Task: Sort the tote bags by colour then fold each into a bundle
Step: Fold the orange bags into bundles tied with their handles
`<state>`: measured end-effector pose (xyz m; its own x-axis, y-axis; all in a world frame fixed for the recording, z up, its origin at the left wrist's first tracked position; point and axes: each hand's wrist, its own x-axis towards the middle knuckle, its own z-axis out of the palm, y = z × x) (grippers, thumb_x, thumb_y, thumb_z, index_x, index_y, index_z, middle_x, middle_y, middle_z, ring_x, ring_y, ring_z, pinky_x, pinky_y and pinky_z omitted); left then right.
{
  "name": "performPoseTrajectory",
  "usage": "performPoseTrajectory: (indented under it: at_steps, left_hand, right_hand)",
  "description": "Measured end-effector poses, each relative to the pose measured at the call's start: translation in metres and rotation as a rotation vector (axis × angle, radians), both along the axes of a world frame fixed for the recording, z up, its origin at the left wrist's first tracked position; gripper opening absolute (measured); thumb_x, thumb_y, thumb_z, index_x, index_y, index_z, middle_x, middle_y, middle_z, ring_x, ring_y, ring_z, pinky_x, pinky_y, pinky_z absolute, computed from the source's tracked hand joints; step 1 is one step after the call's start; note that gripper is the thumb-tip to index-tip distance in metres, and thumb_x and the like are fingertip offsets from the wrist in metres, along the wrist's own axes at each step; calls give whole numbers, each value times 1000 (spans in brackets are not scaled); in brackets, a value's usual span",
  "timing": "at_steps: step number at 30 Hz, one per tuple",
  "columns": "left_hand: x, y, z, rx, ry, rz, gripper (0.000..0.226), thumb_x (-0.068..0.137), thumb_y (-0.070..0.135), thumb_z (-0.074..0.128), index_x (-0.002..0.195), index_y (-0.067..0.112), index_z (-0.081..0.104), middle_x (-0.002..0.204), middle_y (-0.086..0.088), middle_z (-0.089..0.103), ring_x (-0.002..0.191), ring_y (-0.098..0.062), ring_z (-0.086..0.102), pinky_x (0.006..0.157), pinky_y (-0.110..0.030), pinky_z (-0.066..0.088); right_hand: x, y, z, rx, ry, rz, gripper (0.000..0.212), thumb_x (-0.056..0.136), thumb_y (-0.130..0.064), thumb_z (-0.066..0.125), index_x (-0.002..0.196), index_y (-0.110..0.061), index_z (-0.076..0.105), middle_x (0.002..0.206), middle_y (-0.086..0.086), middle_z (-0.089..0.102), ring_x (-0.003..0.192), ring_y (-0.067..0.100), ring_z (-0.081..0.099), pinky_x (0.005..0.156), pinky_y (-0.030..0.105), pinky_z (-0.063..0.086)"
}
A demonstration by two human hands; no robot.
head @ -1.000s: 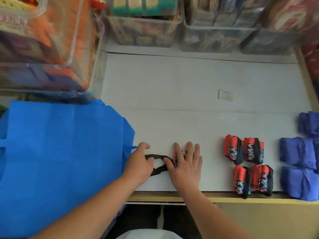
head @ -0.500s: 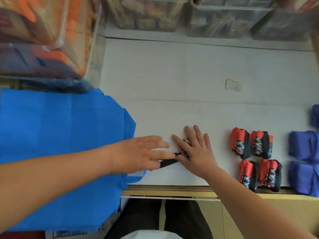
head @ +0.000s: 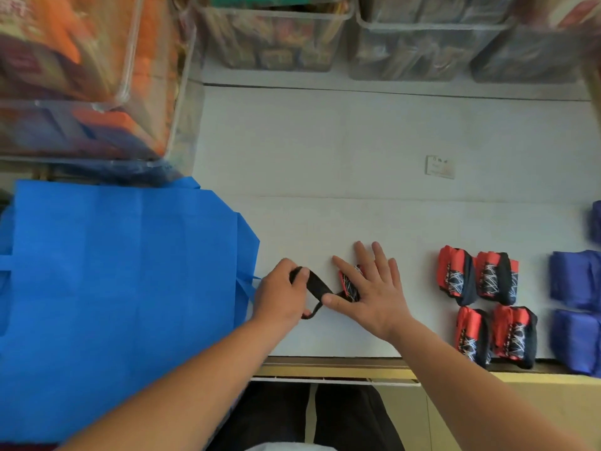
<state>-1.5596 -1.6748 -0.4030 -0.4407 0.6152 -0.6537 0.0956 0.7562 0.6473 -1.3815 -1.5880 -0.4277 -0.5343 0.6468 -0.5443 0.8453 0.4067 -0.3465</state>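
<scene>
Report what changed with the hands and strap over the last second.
The left hand, flat over the black strap half a second ago, has drawn back left and grips it again. The right hand stays pressed flat on the red-and-black bundle; the finished bundles lie unmoved.

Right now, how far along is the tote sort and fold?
Done: four red-and-black bundles sit in a block right of the hands, with dark blue bundles beyond them at the right edge. In hand: the right hand presses a fifth red bundle down while the left hand grips its black strap, apparently to wrap it. Remaining: the large blue bag lies flat, unbundled.
</scene>
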Motion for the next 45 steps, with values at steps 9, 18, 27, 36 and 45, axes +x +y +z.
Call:
performPoseTrajectory:
  at_steps: [9,18,27,36,45]
  left_hand:
    - [13,-24,-5,-191,-260,356,15,104,26,54,106,13,60,72,-8,71,52,-20,48,39,-24,35]
    - [-10,-40,6,73,-69,-296,30,106,18,49,110,36,73,107,7,62,78,-12,68,70,-27,55]
    - [-60,-31,7,577,748,-1399,36,71,17,88,83,27,56,104,8,54,95,-15,52,65,-30,50]
    - [-20,10,16,246,99,-716,20,106,41,48,99,26,58,76,12,58,73,-10,58,67,-26,48]
    - [11,11,-24,-18,75,-42,26,106,41,47,89,24,56,80,1,65,55,-15,69,55,-30,55]
  right_hand:
    - [-3,-16,-19,295,-9,-26,81,84,-89,35,155,-54,19,171,-4,-6,154,23,-25,127,52,-3]
    - [0,-18,-32,386,65,-28,71,89,-81,39,153,-50,33,170,1,13,158,30,-5,125,57,11]
    - [0,-16,-29,339,-17,9,74,90,-84,31,157,-54,18,172,-1,-1,157,27,-18,127,55,1]
    - [4,-12,-18,266,20,31,68,94,-77,9,159,-53,9,172,-1,-8,155,25,-24,126,55,-3]
    - [27,-13,-13,221,189,-439,93,89,-71,58,156,-13,31,156,14,32,146,30,27,118,49,32]
